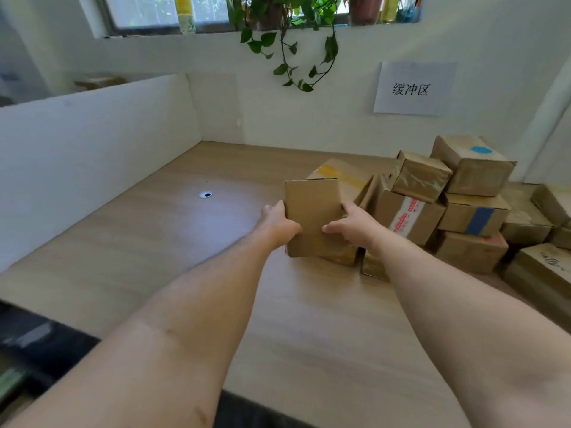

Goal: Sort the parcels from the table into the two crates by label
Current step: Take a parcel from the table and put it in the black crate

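Note:
A plain brown cardboard parcel (312, 211) stands upright at the left edge of a pile of parcels on the wooden table (173, 242). My left hand (279, 223) grips its left side and my right hand (352, 225) grips its right side and front. No label shows on the face turned toward me. The pile behind holds several taped boxes: one with a blue round sticker (472, 163), one with blue tape (474, 214), one with red-printed tape (408, 216). No crate is in view.
A white partition (92, 156) borders the table's left side, and a white wall with a paper sign (412, 88) stands behind. A cable hole (205, 194) sits in the tabletop. More parcels (540, 270) lie at the far right. A hanging plant (293, 41) trails above.

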### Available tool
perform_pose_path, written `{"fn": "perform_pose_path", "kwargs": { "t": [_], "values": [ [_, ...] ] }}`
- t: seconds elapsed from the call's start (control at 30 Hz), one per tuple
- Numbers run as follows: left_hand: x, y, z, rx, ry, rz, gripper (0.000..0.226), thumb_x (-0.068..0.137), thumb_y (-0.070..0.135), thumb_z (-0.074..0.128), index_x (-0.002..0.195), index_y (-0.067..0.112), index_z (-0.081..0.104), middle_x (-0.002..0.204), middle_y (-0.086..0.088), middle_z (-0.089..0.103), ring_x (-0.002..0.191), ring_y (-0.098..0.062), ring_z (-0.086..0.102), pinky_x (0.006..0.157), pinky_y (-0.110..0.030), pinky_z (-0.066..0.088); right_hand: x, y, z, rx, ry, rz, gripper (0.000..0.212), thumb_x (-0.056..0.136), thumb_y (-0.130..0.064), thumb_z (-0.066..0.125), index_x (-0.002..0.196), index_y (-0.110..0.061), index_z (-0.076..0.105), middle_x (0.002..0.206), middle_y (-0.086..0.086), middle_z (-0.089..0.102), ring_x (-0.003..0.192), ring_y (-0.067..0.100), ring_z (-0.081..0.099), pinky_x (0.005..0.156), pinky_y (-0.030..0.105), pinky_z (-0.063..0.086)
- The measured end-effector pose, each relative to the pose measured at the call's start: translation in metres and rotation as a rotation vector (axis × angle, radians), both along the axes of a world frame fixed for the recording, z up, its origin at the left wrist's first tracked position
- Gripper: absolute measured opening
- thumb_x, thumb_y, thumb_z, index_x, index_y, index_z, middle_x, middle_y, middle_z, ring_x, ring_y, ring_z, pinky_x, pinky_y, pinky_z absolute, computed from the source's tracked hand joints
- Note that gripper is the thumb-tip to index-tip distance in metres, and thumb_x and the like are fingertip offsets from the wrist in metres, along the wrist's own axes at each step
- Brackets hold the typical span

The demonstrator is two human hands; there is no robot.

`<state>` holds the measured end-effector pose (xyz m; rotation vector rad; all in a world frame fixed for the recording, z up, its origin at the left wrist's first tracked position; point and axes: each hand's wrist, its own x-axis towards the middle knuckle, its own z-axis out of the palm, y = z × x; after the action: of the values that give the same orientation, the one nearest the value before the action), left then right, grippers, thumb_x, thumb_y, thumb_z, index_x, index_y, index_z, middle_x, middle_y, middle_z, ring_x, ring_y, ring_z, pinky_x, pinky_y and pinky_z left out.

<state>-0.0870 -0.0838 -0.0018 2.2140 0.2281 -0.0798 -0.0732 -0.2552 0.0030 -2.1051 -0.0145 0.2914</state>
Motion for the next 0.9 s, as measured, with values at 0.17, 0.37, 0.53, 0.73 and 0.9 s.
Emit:
{"fn": "perform_pose_path", "kwargs": {
  "t": [0.17, 0.37, 0.53, 0.73, 0.9],
  "values": [
    [-0.046, 0.047, -0.019, -0.041, 0.033, 0.126, 0.051, 0.085, 0.011, 0.061, 0.133, 0.015, 0.046, 0.123, -0.012, 0.047, 0.104, -0.03, 0.056, 0.081, -0.038, 0.051, -0.022, 0.054, -0.018, -0.014, 0.041, 0.102, 0.064, 0.09, -0.037, 0.066, 0.141, -0.015, 0.034, 0.135, 0.007, 0.05, 0.116, 0.026, 0.052, 0.091, 0.041, 0.05],
    [-0.084, 0.104, -0.039, -0.207, 0.055, 0.269, 0.051, 0.089, 0.033, 0.063, 0.134, 0.017, 0.044, 0.125, -0.004, 0.057, 0.112, -0.024, 0.057, 0.096, -0.043, 0.05, -0.048, 0.117, -0.027, -0.062, 0.066, 0.242, 0.064, 0.093, -0.056, 0.051, 0.142, -0.018, 0.034, 0.138, 0.005, 0.05, 0.117, 0.027, 0.054, 0.09, 0.044, 0.051],
    [-0.115, 0.158, -0.045, -0.298, 0.067, 0.424, 0.068, 0.088, 0.067, 0.048, 0.129, 0.013, 0.047, 0.124, -0.005, 0.057, 0.111, -0.027, 0.057, 0.091, -0.047, 0.052, -0.065, 0.176, -0.031, -0.069, 0.103, 0.34, 0.07, 0.091, -0.07, 0.032, 0.137, -0.019, 0.043, 0.124, 0.005, 0.058, 0.103, 0.025, 0.06, 0.087, 0.046, 0.052],
    [-0.162, 0.248, -0.044, -0.237, 0.127, 0.544, 0.078, 0.091, 0.073, 0.023, 0.138, 0.014, 0.044, 0.13, -0.012, 0.054, 0.115, -0.032, 0.056, 0.076, -0.039, 0.055, -0.093, 0.278, -0.036, -0.129, 0.103, 0.406, 0.07, 0.093, -0.069, 0.025, 0.128, -0.014, 0.049, 0.116, 0.01, 0.061, 0.098, 0.028, 0.063, 0.091, 0.046, 0.051],
    [-0.205, 0.331, -0.047, -0.29, 0.105, 0.671, 0.058, 0.1, 0.054, 0.027, 0.128, 0.009, 0.05, 0.117, -0.013, 0.058, 0.103, -0.029, 0.058, 0.072, -0.037, 0.056, -0.123, 0.372, -0.039, -0.15, 0.033, 0.473, 0.066, 0.098, -0.061, 0.025, 0.125, -0.007, 0.051, 0.117, 0.014, 0.06, 0.104, 0.032, 0.06, 0.092, 0.049, 0.052]
  ]
}}
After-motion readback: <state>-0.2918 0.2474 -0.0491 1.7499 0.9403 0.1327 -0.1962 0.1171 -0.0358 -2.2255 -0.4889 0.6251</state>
